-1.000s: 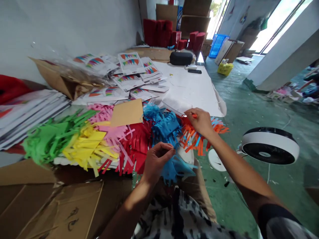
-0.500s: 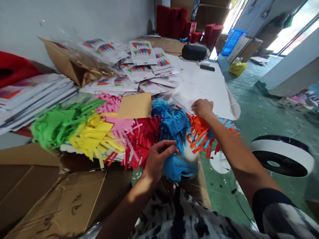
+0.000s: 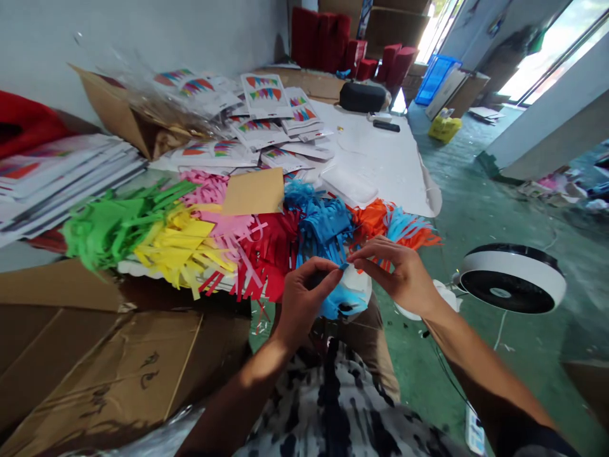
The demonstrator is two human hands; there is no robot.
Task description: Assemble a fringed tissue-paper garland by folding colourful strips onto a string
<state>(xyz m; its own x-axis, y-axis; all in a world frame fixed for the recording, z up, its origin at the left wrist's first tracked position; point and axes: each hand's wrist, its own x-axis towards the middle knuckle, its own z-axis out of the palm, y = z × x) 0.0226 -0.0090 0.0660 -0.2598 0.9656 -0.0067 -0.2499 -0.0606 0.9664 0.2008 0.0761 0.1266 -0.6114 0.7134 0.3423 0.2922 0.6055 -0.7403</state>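
Observation:
My left hand (image 3: 304, 298) is closed in a pinch on blue fringed paper (image 3: 340, 303) held over my lap. My right hand (image 3: 397, 276) has come beside it and pinches the same blue piece at its top edge, fingertips nearly touching the left thumb. Just beyond them lie piles of fringed paper in a row: blue (image 3: 321, 222), orange (image 3: 375, 219), red (image 3: 269, 254), pink (image 3: 219, 209), yellow (image 3: 183, 251) and green (image 3: 109, 228). A brown card (image 3: 254, 192) rests on the pink and red piles.
Printed packets (image 3: 266, 120) and clear bags (image 3: 349, 184) lie on the white sheet (image 3: 385, 158) farther back. Cardboard boxes (image 3: 104, 355) stand at the left front. A round white fan (image 3: 511, 276) sits on the green floor at right. Red boxes (image 3: 333, 41) line the far end.
My right hand left the clear bags by the orange pile and came back toward me, joining the left hand on the blue paper. The left hand stayed shut on that paper.

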